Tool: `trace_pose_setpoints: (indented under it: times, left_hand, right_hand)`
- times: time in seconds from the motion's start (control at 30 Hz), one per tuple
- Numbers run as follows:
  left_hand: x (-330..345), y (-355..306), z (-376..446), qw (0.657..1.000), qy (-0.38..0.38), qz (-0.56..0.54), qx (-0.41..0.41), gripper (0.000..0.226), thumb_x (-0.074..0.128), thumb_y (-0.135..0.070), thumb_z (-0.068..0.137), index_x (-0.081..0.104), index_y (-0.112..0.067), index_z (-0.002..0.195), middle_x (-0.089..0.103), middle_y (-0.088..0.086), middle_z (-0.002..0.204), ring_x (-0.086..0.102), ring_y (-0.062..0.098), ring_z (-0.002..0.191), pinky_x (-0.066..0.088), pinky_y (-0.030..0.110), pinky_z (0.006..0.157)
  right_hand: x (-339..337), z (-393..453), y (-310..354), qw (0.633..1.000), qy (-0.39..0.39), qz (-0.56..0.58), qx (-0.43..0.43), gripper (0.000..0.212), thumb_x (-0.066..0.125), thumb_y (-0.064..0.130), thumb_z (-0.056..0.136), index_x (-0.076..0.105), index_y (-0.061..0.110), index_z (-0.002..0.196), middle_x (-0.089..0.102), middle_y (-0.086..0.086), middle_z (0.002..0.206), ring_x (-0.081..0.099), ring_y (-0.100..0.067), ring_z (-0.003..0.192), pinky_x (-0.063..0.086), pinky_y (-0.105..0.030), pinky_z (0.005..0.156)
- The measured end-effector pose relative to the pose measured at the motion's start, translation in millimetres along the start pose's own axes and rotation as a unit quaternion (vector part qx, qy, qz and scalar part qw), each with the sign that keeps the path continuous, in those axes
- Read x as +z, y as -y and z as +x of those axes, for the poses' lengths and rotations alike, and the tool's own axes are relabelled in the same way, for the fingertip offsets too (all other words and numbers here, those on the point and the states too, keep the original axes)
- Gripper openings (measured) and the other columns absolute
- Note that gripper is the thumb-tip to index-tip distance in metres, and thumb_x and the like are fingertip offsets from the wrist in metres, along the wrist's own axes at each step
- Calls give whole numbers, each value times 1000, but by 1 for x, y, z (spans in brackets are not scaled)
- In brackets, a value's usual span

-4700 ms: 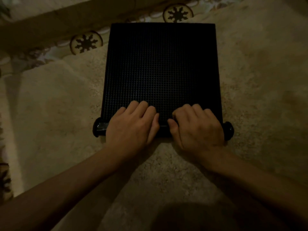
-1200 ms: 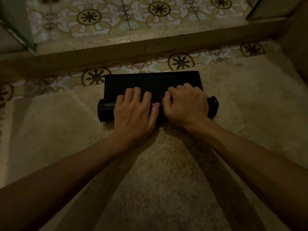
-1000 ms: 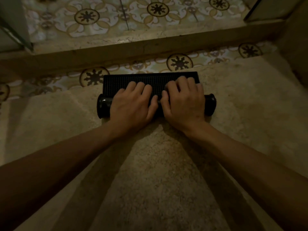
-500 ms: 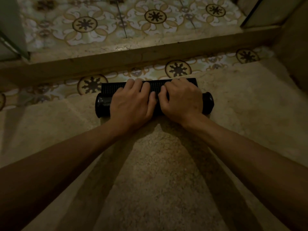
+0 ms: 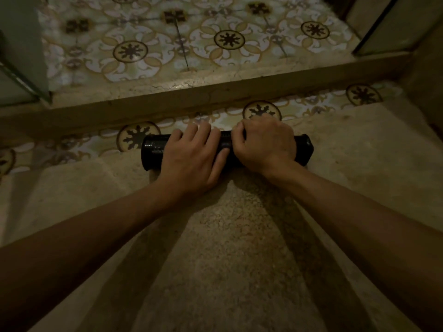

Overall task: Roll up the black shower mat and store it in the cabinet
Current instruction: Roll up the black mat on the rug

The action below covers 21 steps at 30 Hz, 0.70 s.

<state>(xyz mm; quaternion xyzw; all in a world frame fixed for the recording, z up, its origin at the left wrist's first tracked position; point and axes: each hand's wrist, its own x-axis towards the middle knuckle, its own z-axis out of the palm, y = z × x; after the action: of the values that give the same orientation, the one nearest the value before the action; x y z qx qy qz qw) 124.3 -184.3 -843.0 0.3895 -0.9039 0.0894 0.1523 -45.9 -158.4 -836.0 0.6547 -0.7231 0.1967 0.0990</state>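
Note:
The black shower mat [image 5: 153, 150] lies as a tight roll on the beige rug, its long axis running left to right, no flat part left showing. My left hand [image 5: 191, 159] rests over the roll's left half with fingers draped over the top. My right hand [image 5: 266, 142] curls around the right half, fingers hooked over the far side. Both ends of the roll stick out past my hands. No cabinet is in view.
A beige rug [image 5: 227, 248] covers the floor under my arms. Just beyond the roll runs a strip of patterned tile [image 5: 311, 104], then a low stone kerb [image 5: 215, 92] with a tiled shower floor [image 5: 182, 39] behind it. Glass panels [image 5: 21, 68] flank both sides.
Over the earlier frames my hands rolled the mat away from me; the flat part shrank from a full sheet to a thin strip, and now it is wound in completely.

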Motion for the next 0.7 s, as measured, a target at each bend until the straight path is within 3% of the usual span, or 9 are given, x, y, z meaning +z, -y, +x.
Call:
trace_pose_setpoints:
  times: [0.1,0.23,0.37,0.5,0.63,0.7]
  left_hand:
    - [1,2,12,1000,1,2,-6,39,32,-42,101,54,-11,95,61,11,95,54,28,82,36,40,68]
    - [6,8,25,1000,-21,-7,-5,39,30,-40,102,54,-14,86,58,6,79,51,21,65,26,32,58]
    - [7,7,35,998,-22,-39,-41,42,28,-44,100,54,-18,79,56,1,73,50,18,61,22,29,52]
    - [11,14,52,996,3,-48,-75,54,23,-50,100,53,-23,64,52,-5,62,44,13,50,21,26,45]
    - [16,20,53,998,-16,-40,-54,56,23,-53,100,57,-23,67,60,-4,67,46,16,80,22,30,50]
    - [18,21,49,998,-17,-43,-49,54,24,-56,99,62,-19,89,62,3,97,48,20,93,30,30,54]
  right_hand:
    - [-1,-3,-1,1000,-8,-1,-13,38,41,32,99,62,12,74,54,-5,70,44,-19,67,28,-32,57]
    - [4,-16,-2,998,-27,-46,-21,35,36,32,103,61,8,96,62,-14,96,54,-30,87,39,-40,68]
    - [5,2,-6,999,9,-44,-7,38,35,35,98,62,11,88,63,-10,87,54,-28,83,35,-36,62]
    - [6,31,-11,998,57,-14,-4,41,32,38,97,49,18,65,52,-2,64,47,-21,64,28,-33,56]
    - [10,40,-13,996,85,2,10,48,33,40,97,48,19,57,49,-2,54,39,-16,46,29,-32,51]
    - [10,43,-14,996,93,1,15,48,34,39,98,44,20,55,45,-1,52,37,-16,44,27,-31,50]
